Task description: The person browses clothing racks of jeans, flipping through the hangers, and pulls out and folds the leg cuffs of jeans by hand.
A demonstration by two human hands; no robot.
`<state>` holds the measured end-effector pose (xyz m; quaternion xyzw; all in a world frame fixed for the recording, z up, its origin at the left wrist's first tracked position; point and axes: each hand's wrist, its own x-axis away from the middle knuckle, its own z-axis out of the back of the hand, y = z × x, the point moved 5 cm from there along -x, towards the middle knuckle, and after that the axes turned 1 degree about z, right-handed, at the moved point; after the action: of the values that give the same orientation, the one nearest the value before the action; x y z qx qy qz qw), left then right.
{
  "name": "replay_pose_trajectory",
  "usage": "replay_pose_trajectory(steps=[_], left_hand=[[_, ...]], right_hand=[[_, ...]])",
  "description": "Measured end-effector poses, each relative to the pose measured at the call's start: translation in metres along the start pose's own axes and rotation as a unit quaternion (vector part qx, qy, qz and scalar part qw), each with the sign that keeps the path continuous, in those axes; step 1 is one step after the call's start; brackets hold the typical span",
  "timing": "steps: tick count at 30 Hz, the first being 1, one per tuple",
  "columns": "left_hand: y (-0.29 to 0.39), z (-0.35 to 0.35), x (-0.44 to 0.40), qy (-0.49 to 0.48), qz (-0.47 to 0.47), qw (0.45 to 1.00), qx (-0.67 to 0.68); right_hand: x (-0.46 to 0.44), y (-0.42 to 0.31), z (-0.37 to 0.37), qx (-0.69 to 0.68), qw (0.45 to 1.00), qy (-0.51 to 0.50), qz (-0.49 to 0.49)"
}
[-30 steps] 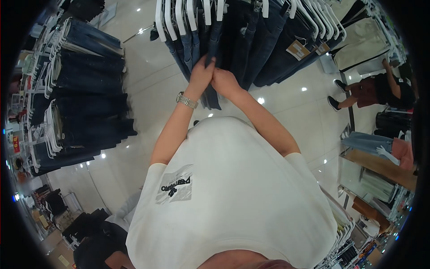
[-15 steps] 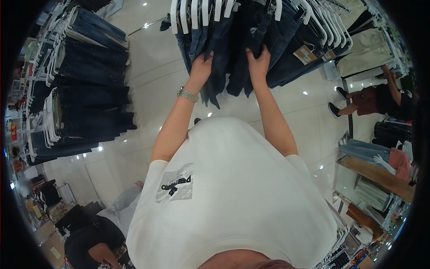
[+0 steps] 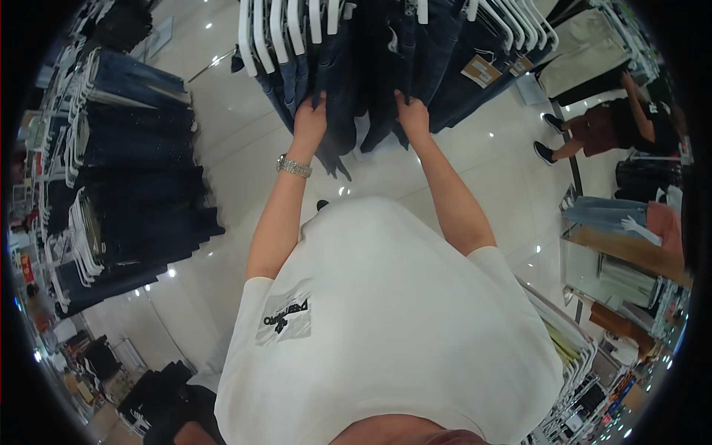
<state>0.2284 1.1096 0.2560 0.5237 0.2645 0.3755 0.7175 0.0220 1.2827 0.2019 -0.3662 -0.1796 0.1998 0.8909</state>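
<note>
Several dark blue jeans (image 3: 343, 104) hang in front of me from white hangers (image 3: 278, 33). My left hand (image 3: 310, 122), with a metal-band watch (image 3: 294, 165) on its wrist, is closed on the edge of one pair. On the other side of a gap, my right hand (image 3: 413, 117) grips another pair of jeans (image 3: 382, 122). Both thumbs show on the near side, while most of the fingers are hidden in the denim. Brown paper tags (image 3: 480, 70) hang on the jeans to the right.
Another rack of dark jeans (image 3: 141, 148) stands on the left. At right, a person in dark clothes (image 3: 619, 126) stands near light trousers (image 3: 582, 48). A wooden-topped display (image 3: 630, 252) is on the right. Part of another person (image 3: 196, 415) shows at bottom left. Pale tiles (image 3: 371, 174) cover the floor.
The rack and my hands have shifted left in view as the camera turned. The right hand sits slightly nearer the left one, and the person at bottom left is less visible. Both hands stay on the jeans.
</note>
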Motion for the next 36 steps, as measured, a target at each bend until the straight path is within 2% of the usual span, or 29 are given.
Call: replay_pose_trajectory(steps=[1, 4, 7, 8, 11, 12, 16, 19, 21, 25, 26, 29, 32, 33, 36], left_hand=[[-0.001, 0.000, 0.000, -0.004, 0.014, 1.000, -0.003], [-0.008, -0.005, -0.004, 0.047, -0.065, 0.997, -0.022], [-0.015, -0.001, -0.008, 0.052, -0.050, 0.992, -0.103], [-0.012, 0.002, -0.003, 0.018, -0.012, 0.995, -0.100], [-0.023, 0.007, -0.008, 0.004, -0.024, 0.996, -0.081], [-0.021, 0.010, -0.008, 0.016, -0.010, 0.992, -0.121], [-0.013, 0.019, -0.009, 0.025, 0.003, 0.992, -0.124], [-0.026, 0.026, -0.017, 0.034, 0.015, 0.991, -0.129], [-0.026, 0.034, -0.020, 0.062, -0.023, 0.991, -0.115], [-0.019, 0.039, -0.018, 0.081, -0.033, 0.994, -0.059], [-0.018, 0.043, -0.017, 0.086, -0.031, 0.995, -0.047], [-0.002, 0.049, -0.011, 0.060, 0.073, 0.993, -0.077], [-0.028, 0.053, -0.024, 0.027, 0.076, 0.995, -0.053], [-0.015, 0.054, -0.018, 0.056, 0.028, 0.997, -0.052], [-0.011, 0.055, -0.015, 0.061, 0.011, 0.998, -0.033]], right_hand=[[0.003, -0.001, 0.001, 0.014, 1.000, 0.011, 0.013], [0.013, -0.005, 0.004, 0.007, 0.998, 0.045, 0.048], [0.012, -0.001, -0.001, -0.043, 0.993, 0.077, 0.077], [0.009, 0.004, -0.001, -0.061, 0.990, 0.091, 0.085], [-0.011, 0.032, -0.021, -0.198, 0.977, 0.031, 0.065], [-0.012, 0.034, -0.023, -0.246, 0.966, 0.020, 0.072], [0.011, 0.030, 0.009, -0.348, 0.937, -0.033, -0.007], [0.004, 0.055, 0.031, -0.390, 0.920, 0.000, -0.040], [-0.001, 0.065, 0.049, -0.411, 0.910, 0.030, -0.033], [-0.006, 0.083, 0.086, -0.395, 0.913, 0.094, -0.039], [-0.008, 0.087, 0.091, -0.424, 0.901, 0.090, -0.035], [-0.009, 0.085, 0.103, -0.510, 0.856, 0.073, -0.034], [-0.011, 0.083, 0.111, -0.584, 0.808, 0.061, -0.043], [-0.010, 0.079, 0.113, -0.598, 0.798, 0.056, -0.051], [-0.016, 0.083, 0.117, -0.638, 0.767, 0.033, -0.068]])
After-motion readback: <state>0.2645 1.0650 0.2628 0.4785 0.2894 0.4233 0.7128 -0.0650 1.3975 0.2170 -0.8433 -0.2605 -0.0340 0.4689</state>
